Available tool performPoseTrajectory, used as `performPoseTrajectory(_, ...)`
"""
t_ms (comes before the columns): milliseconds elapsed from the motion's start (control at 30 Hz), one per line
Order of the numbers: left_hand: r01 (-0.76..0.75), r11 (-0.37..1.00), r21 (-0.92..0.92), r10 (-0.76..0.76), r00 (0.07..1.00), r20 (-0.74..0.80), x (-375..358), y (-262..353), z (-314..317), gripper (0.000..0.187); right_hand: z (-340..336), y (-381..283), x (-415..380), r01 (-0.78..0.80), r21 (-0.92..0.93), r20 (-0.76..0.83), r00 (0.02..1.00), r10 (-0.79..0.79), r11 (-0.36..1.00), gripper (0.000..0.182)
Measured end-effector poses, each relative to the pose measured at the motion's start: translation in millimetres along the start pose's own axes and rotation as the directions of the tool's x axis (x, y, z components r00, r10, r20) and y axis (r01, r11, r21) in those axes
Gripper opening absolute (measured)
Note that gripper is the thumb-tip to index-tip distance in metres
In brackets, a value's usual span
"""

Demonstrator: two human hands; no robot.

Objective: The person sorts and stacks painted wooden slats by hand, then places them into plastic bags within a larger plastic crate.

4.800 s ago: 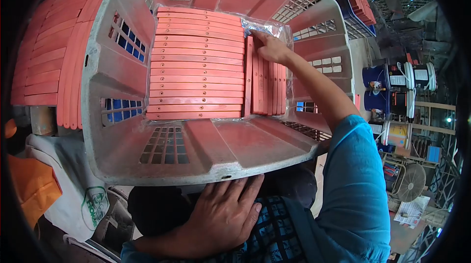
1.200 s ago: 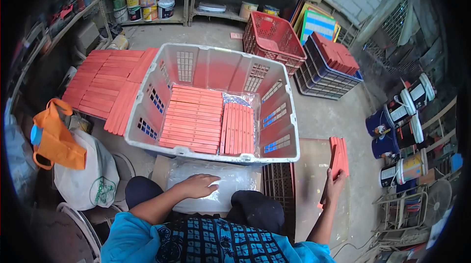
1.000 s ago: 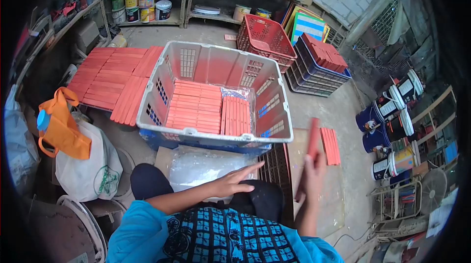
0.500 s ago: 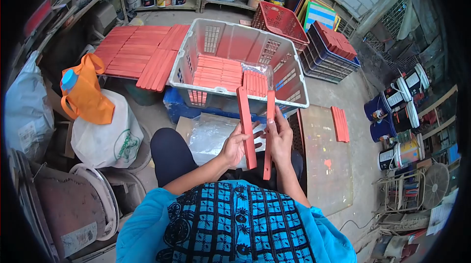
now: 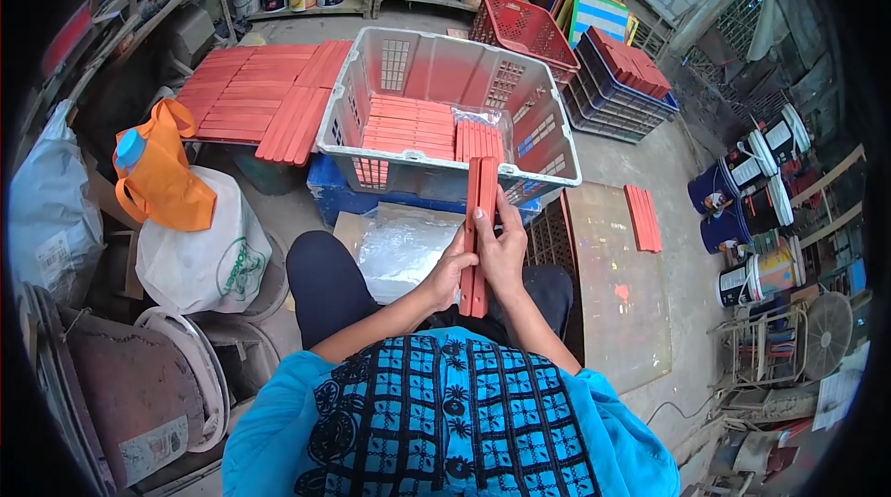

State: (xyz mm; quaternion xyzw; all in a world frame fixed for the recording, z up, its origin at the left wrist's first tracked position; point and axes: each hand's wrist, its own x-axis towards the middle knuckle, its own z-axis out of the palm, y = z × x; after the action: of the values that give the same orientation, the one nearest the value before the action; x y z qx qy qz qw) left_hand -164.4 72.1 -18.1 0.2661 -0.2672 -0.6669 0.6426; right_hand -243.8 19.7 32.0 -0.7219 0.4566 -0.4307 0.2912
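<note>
Two red-painted wooden strips (image 5: 481,183) stand side by side in front of me, touching along their length, with small holes near their lower ends. My left hand (image 5: 447,272) is closed round their left side at mid-length. From the right, my right hand (image 5: 502,254) grips them too, its thumb lying across the front. Just beyond is a grey plastic crate (image 5: 445,169), where rows of red strips (image 5: 408,126) and a smaller bundle by clear plastic lie. Below my hands, clear plastic bags (image 5: 399,251) rest near my knees.
More red strips (image 5: 251,93) cover a surface at left. A short stack (image 5: 642,219) lies on the board (image 5: 617,311) at right. Behind it stand a dark blue crate (image 5: 617,112) and a red basket (image 5: 524,33). An orange bag (image 5: 167,186) sits on a white sack (image 5: 200,256).
The two strips, held apart before, are now pressed together side by side. My right hand has moved left towards my left hand. The view has shifted slightly.
</note>
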Motion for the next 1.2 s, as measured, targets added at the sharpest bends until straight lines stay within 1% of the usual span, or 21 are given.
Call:
performPoseTrajectory(67,0.025,0.999,0.021,-0.025,1.000,-0.007,0.3,2.2,-1.6,0.079,-5.7,-6.4,-1.5,-0.038,-0.034,0.059,0.997,0.040,0.999,0.046)
performPoseTrajectory(167,0.071,0.997,0.036,-0.069,0.997,-0.040,-0.9,8.8,-4.9,0.078,-6.9,10.3,-2.5,0.145,-0.161,-0.080,0.984,-0.160,0.976,0.053)
performPoseTrajectory(200,0.057,0.970,0.237,-0.042,0.997,-0.067,-0.3,10.5,-6.1,0.080,-9.0,10.3,-2.1,0.191,-0.194,-0.144,0.965,-0.220,0.962,0.055)
performPoseTrajectory(233,0.044,0.903,0.428,-0.008,0.996,-0.085,-0.2,13.8,-7.9,0.082,-14.9,8.4,-2.6,0.145,-0.098,-0.077,0.985,-0.153,0.985,0.068)
performPoseTrajectory(300,0.010,0.676,0.737,0.121,0.985,-0.124,-2.6,21.0,2.4,0.086,-23.8,-1.7,-2.7,-0.042,-0.006,0.067,0.997,0.042,0.999,0.068)
performPoseTrajectory(333,-0.051,0.594,0.803,0.194,0.978,-0.082,-2.5,18.0,3.2,0.085,-27.3,-6.7,-3.2,-0.141,0.029,0.143,0.980,0.136,0.990,0.068)
performPoseTrajectory(367,-0.109,0.502,0.858,0.263,0.964,-0.032,-1.9,14.7,3.1,0.084,-25.5,-12.7,-4.5,-0.126,0.104,0.120,0.986,0.113,0.987,0.067)
performPoseTrajectory(400,-0.162,0.402,0.901,0.326,0.945,0.025,-1.0,16.1,5.7,0.084,-25.3,-9.7,-2.5,-0.055,0.012,0.073,0.996,0.054,0.998,0.067)
performPoseTrajectory(467,-0.160,0.329,0.931,0.307,0.950,0.054,0.5,23.2,12.0,0.083,-23.6,-0.6,3.3,0.076,-0.181,-0.002,0.997,-0.078,0.981,0.066)
performPoseTrajectory(500,-0.136,0.297,0.945,0.275,0.960,0.051,2.3,30.2,18.6,0.083,-25.6,1.6,11.5,0.042,-0.197,0.005,0.999,-0.042,0.980,0.066)
performPoseTrajectory(533,-0.111,0.265,0.958,0.243,0.969,0.045,5.4,35.4,22.2,0.083,-29.7,-1.8,20.6,-0.039,-0.088,0.050,0.998,0.043,0.995,0.067)
performPoseTrajectory(600,-0.250,0.250,0.935,0.301,0.938,0.170,16.7,46.6,23.1,0.081,-40.2,-20.7,41.7,-0.214,0.120,0.164,0.967,0.193,0.969,0.068)
performPoseTrajectory(633,-0.333,0.222,0.916,0.353,0.903,0.243,22.7,56.5,24.6,0.081,-42.6,-27.8,54.6,-0.152,0.258,0.117,0.985,0.125,0.954,0.074)
performPoseTrajectory(700,-0.454,0.141,0.880,0.441,0.824,0.355,37.3,68.1,15.0,0.081,-49.1,-6.6,97.9,0.176,0.173,-0.002,0.984,-0.178,0.969,0.089)
performPoseTrajectory(733,-0.390,0.236,0.890,0.421,0.866,0.268,40.6,72.0,6.5,0.081,-57.2,-34.2,115.9,0.087,0.305,0.016,0.995,-0.096,0.948,0.094)
performPoseTrajectory(833,-0.404,0.412,0.817,0.491,0.853,0.174,48.0,90.7,-19.5,0.074,-61.7,-28.1,195.9,0.271,-0.007,-0.073,0.960,-0.271,0.963,0.097)
performPoseTrajectory(933,-0.242,0.580,0.778,0.289,0.954,0.081,52.3,92.9,-56.8,0.066,-34.1,15.1,267.5,0.259,-0.285,0.006,0.963,-0.269,0.923,0.098)
performPoseTrajectory(1000,-0.164,0.528,0.833,0.182,0.980,0.077,49.8,94.0,-70.6,0.057,-9.0,57.2,305.0,0.165,-0.234,0.155,0.979,-0.130,0.958,0.097)
performPoseTrajectory(1033,-0.124,0.500,0.857,0.128,0.989,0.068,49.1,95.9,-72.6,0.053,6.4,84.6,319.9,0.255,-0.313,0.152,0.964,-0.217,0.915,0.098)
performPoseTrajectory(1133,-0.099,0.548,0.830,0.039,0.995,0.093,52.4,119.0,-65.5,0.047,43.3,127.6,346.3,0.215,-0.376,0.219,0.966,-0.139,0.901,0.095)
performPoseTrajectory(1200,-0.039,0.520,0.853,0.003,0.999,0.044,58.0,126.5,-70.5,0.046,61.7,151.5,362.4,0.242,-0.457,0.226,0.962,-0.151,0.856,0.094)
